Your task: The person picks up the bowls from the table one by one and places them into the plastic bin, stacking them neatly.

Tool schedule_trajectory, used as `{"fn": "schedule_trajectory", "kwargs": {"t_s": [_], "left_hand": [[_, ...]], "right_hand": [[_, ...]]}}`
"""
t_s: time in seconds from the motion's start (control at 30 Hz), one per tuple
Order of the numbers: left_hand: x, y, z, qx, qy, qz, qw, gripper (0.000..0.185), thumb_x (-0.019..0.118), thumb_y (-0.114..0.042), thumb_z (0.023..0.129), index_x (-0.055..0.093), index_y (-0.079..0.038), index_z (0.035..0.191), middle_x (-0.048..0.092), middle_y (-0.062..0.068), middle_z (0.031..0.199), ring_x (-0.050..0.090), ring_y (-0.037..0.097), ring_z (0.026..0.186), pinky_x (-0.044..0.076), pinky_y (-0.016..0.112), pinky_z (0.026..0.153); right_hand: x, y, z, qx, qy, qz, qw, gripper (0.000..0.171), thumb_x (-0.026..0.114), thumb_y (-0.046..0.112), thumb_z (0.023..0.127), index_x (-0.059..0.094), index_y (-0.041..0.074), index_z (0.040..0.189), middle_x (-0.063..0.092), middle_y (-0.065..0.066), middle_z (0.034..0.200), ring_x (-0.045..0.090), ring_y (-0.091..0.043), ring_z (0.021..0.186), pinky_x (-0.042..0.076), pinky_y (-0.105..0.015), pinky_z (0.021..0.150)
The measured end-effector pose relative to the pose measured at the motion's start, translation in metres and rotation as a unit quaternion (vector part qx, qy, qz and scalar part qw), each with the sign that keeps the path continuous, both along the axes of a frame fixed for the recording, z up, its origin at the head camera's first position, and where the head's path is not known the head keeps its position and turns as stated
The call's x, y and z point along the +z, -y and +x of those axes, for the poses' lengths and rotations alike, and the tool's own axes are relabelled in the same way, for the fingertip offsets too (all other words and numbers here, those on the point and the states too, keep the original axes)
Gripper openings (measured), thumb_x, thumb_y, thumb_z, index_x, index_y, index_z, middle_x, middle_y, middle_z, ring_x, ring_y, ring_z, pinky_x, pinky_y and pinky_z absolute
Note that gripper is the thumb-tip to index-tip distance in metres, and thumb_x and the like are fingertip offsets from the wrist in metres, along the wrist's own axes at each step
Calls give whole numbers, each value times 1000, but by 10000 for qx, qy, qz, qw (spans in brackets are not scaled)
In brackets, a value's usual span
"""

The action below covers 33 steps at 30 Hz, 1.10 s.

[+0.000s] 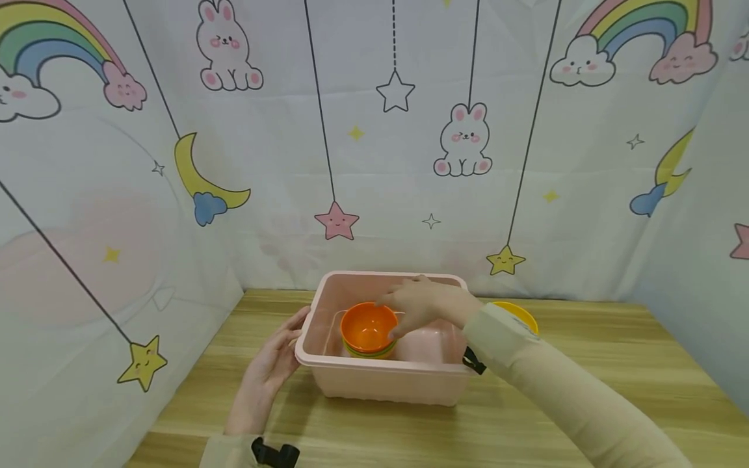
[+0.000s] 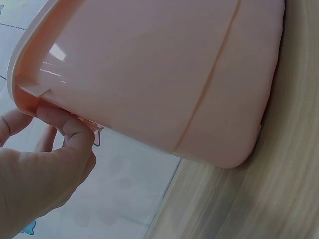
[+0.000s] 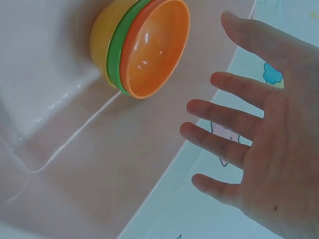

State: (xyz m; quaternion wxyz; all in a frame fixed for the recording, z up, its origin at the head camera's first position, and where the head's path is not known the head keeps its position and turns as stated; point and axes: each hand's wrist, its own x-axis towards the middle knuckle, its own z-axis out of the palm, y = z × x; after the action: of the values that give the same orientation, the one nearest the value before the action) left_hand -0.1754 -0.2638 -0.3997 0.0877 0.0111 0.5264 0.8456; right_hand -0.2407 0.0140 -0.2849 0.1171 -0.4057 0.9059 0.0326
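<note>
A pink plastic bin [image 1: 386,383] stands on the table, and my left hand [image 1: 275,357] holds its left end. In the left wrist view the fingers [image 2: 62,122] of that hand curl under the bin's rim. Inside the bin sits a nested stack of bowls: an orange bowl [image 1: 370,328] on top, a green bowl [image 3: 115,50] and a yellow bowl [image 3: 102,37] beneath it. My right hand [image 1: 430,302] hovers over the bin just right of the stack. Its fingers [image 3: 224,117] are spread apart with nothing between them.
Behind my right forearm, right of the bin, a yellow round-rimmed object [image 1: 517,315] shows in part. A white printed curtain [image 1: 404,247] hangs behind the wooden table [image 1: 597,377] and along both sides.
</note>
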Motion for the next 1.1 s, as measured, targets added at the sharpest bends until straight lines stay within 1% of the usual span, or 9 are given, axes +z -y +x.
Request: {"fn": "schedule_trajectory", "kwargs": {"t_s": [0.13, 0.33, 0.47, 0.6, 0.73, 0.87, 0.97, 1.1], "left_hand": [[1, 0, 0, 52, 52, 23, 10000, 42, 36, -7, 97, 62, -32, 117, 56, -16, 125, 51, 10, 121, 42, 26, 96], [1, -1, -1, 78, 86, 47, 9999, 41, 36, -6, 97, 63, -32, 116, 56, -15, 125, 51, 11, 122, 42, 26, 96], [1, -1, -1, 38, 37, 65, 10000, 42, 36, -6, 97, 63, -32, 115, 56, -15, 126, 51, 9, 121, 42, 24, 95], [1, 0, -1, 66, 10, 50, 10000, 43, 36, -6, 97, 65, -34, 112, 56, -15, 126, 52, 8, 118, 43, 24, 93], [0, 0, 0, 54, 19, 39, 10000, 44, 35, -6, 98, 66, -35, 110, 56, -15, 125, 53, 9, 118, 43, 25, 94], [0, 0, 0, 56, 6, 21, 10000, 44, 35, -6, 98, 66, -35, 110, 56, -14, 126, 52, 9, 119, 42, 25, 96], [0, 0, 0, 75, 3, 7, 10000, 44, 36, -6, 97, 67, -35, 110, 56, -14, 126, 52, 9, 119, 43, 25, 96], [-1, 0, 0, 9, -43, 20, 10000, 44, 36, -6, 97, 66, -35, 111, 56, -14, 126, 52, 9, 118, 43, 25, 96]], "right_hand": [[1, -4, 2, -95, 82, -99, 9999, 61, 64, 48, 86, 49, 25, 140, 49, 0, 146, 39, -27, 139, 23, -58, 113], [3, -14, 6, -58, 118, -253, 9996, 57, 62, 44, 89, 50, 23, 140, 49, -2, 146, 38, -28, 139, 22, -59, 113], [1, -22, 7, -51, 134, -350, 9993, 56, 62, 41, 89, 50, 23, 140, 49, -3, 146, 37, -30, 139, 21, -60, 113], [-4, -29, 7, -76, 129, -459, 9988, 56, 63, 42, 89, 50, 23, 140, 49, -4, 146, 37, -31, 139, 21, -61, 113], [-8, -35, 7, -64, 52, -632, 9980, 55, 63, 42, 89, 51, 23, 139, 52, -2, 144, 40, -30, 137, 23, -61, 111], [-11, -40, 8, -33, -10, -915, 9958, 49, 61, 37, 91, 53, 22, 137, 54, 0, 142, 41, -30, 137, 22, -62, 112], [-13, -44, 9, 11, -155, -1164, 9931, 45, 61, 33, 92, 56, 21, 135, 57, 0, 139, 43, -30, 135, 23, -62, 111], [-16, -50, 10, 50, -423, -1452, 9885, 42, 62, 30, 91, 58, 22, 132, 60, 3, 135, 46, -28, 131, 25, -60, 110]]}}
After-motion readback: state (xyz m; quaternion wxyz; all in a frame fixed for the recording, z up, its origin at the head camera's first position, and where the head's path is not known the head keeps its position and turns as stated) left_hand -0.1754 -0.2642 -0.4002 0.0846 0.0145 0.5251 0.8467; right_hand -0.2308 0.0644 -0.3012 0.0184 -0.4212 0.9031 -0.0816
